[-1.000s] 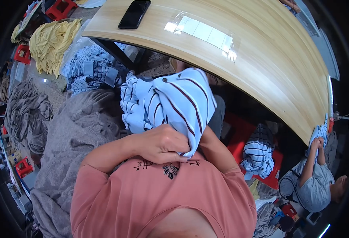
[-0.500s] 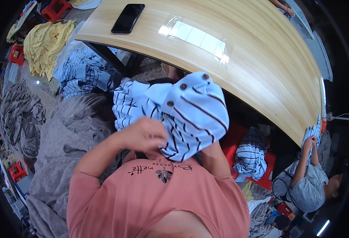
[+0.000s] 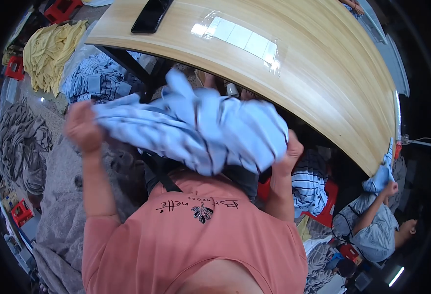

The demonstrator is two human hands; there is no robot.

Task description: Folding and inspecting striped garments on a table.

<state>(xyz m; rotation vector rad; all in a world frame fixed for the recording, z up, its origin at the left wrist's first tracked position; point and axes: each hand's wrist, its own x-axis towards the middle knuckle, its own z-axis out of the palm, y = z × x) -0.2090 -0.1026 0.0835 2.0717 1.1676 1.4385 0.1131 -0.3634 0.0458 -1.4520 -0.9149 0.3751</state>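
Stretched between my hands over my lap is a light blue garment (image 3: 191, 127) with dark stripes, blurred by motion. My left hand (image 3: 84, 126) grips its bunched left end, fingers closed. At the other end my right hand (image 3: 294, 151) is closed on the cloth near the table's front edge. Part of the right hand's fingers is hidden behind the fabric. A loose flap of the garment stands up in the middle, in front of the table. The buttons cannot be made out.
A wooden table (image 3: 318, 83) bears a black phone (image 3: 149, 17). Below right, striped garments (image 3: 309, 188) lie on a red stool (image 3: 329, 201). To the left are a grey cloth heap (image 3: 73, 196), a blue striped pile (image 3: 95, 81) and a yellow pile (image 3: 51, 56). A co-worker (image 3: 377, 230) sits at right holding striped cloth.
My left hand has swung out to the left and now pulls the garment wide. My right hand has come into view at its right end. The garment's buttoned part has turned out of sight.
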